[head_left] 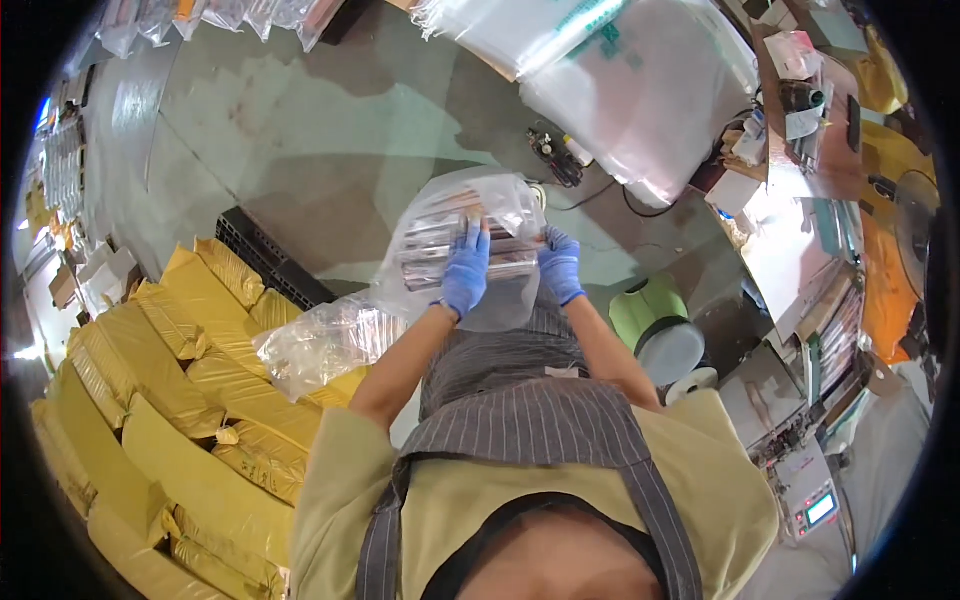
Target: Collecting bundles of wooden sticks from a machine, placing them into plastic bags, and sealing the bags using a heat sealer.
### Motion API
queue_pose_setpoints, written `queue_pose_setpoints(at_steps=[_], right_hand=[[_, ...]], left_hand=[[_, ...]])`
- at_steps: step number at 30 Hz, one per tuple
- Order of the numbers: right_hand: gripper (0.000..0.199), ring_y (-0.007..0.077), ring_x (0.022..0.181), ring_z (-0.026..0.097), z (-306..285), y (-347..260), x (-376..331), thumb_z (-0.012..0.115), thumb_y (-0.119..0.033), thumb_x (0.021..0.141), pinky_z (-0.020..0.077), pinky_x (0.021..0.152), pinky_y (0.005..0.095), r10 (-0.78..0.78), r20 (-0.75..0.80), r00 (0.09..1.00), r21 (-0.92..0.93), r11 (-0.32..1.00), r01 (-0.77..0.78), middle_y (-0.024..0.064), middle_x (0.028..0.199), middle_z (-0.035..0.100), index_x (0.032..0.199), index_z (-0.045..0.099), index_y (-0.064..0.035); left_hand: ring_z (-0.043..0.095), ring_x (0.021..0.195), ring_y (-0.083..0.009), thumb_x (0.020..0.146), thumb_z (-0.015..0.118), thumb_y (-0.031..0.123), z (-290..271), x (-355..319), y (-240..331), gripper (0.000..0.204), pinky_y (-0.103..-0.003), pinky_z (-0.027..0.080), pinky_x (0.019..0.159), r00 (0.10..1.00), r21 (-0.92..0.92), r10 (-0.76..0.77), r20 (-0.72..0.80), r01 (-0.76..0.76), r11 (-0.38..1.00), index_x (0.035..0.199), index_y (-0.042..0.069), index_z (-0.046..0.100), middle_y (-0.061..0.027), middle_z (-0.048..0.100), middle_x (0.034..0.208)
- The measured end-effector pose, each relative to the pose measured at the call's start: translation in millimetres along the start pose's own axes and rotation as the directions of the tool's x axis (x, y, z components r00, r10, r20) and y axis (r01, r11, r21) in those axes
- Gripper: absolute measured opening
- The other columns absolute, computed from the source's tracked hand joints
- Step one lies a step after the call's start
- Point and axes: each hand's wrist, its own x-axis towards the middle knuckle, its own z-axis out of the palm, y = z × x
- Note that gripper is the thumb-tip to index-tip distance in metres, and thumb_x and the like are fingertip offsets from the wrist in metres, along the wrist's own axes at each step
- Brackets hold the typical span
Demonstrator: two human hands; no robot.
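A clear plastic bag (pixel 415 222) with several shiny, silvery, strip-like packets (pixel 428 262) inside is in front of my body, at the middle of the view. My left hand (pixel 466 270), in a blue glove, lies on top of the packets with its fingers stretched out. At the bag's right edge, the gloved fingers of my right hand (pixel 560 266) are closed on the plastic. A second clear bag (pixel 325 345) with shiny contents rests to the left of my left forearm, on the yellow packages.
Yellow wrapped packages (pixel 190 420) are stacked at the left, beside a black plastic crate (pixel 265 260). A green and grey stool (pixel 655 320) stands at the right. Large plastic sheets (pixel 650 100) lie ahead, near a dark cable (pixel 645 208). A machine with a small screen (pixel 815 505) stands lower right.
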Motion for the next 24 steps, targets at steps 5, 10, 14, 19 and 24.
queue_pose_setpoints(at_steps=[5, 10, 14, 19, 24], right_hand=[[0.01, 0.0094, 0.055, 0.045, 4.9, -35.7, -21.3, 0.049, 0.005, 0.068, 0.039, 0.054, 0.0235, -0.081, 0.051, 0.995, 0.303, 0.951, 0.062, 0.0013, 0.057, 0.052, 0.068, 0.056, -0.002], [0.025, 0.0159, 0.075, 0.052, -50.1, -40.6, -8.2, 0.061, -0.003, 0.067, 0.042, 0.069, 0.0271, -0.176, 0.499, 0.848, 0.435, 0.898, -0.07, 0.0102, 0.085, 0.056, 0.092, 0.057, -0.0042], [0.046, 0.0212, 0.1, 0.049, -65.2, 34.7, 63.5, 0.064, -0.011, 0.072, 0.0381, 0.087, 0.031, -0.441, 0.354, 0.825, -0.074, 0.866, 0.494, 0.0133, 0.115, 0.047, 0.114, 0.048, -0.0018], [0.037, 0.0298, 0.097, 0.048, -32.2, 72.7, 72.0, 0.065, -0.02, 0.067, 0.0338, 0.09, 0.0395, -0.085, 0.565, 0.82, 0.539, 0.791, -0.289, 0.0117, 0.1, 0.052, 0.101, 0.054, -0.0086], [0.038, 0.0217, 0.085, 0.058, -28.0, 102.2, 158.5, 0.072, -0.025, 0.067, 0.0445, 0.077, 0.0314, -0.439, 0.604, 0.665, 0.557, 0.829, 0.042, 0.0095, 0.086, 0.062, 0.095, 0.059, -0.0036]], left_hand=[[0.043, 0.105, -0.0341, 0.07, 0.051, 0.013, 66.3, 54.1, -26.1, 0.059, -0.043, 0.031, 0.092, 0.747, 0.287, -0.51, 0.426, 0.423, 0.86, 0.123, -0.005, 0.034, -0.0236, 0.042, 0.117], [0.05, 0.089, -0.0307, 0.074, 0.044, 0.012, 139.8, 6.3, -49.4, 0.033, -0.044, 0.035, 0.083, 0.941, 0.335, -0.17, 0.294, 0.066, 0.94, 0.102, -0.003, 0.05, -0.0182, 0.054, 0.093], [0.052, 0.087, -0.0273, 0.074, 0.045, 0.014, 43.2, 91.4, 65.7, 0.029, -0.04, 0.042, 0.076, 0.786, -0.14, 0.263, 0.559, -0.223, 0.965, 0.096, -0.002, 0.055, -0.016, 0.055, 0.088], [0.056, 0.073, -0.0263, 0.071, 0.053, 0.016, 17.9, 129.3, 83.9, 0.024, -0.034, 0.045, 0.061, 0.95, -0.079, 0.305, 0.063, -0.3, 0.951, 0.091, 0.003, 0.054, -0.0182, 0.057, 0.085], [0.054, 0.065, -0.0263, 0.07, 0.056, 0.019, 78.0, 99.7, 1.6, 0.026, -0.034, 0.042, 0.05, 0.848, -0.136, -0.028, 0.529, 0.117, 0.984, 0.092, 0.007, 0.054, -0.0144, 0.054, 0.077]])
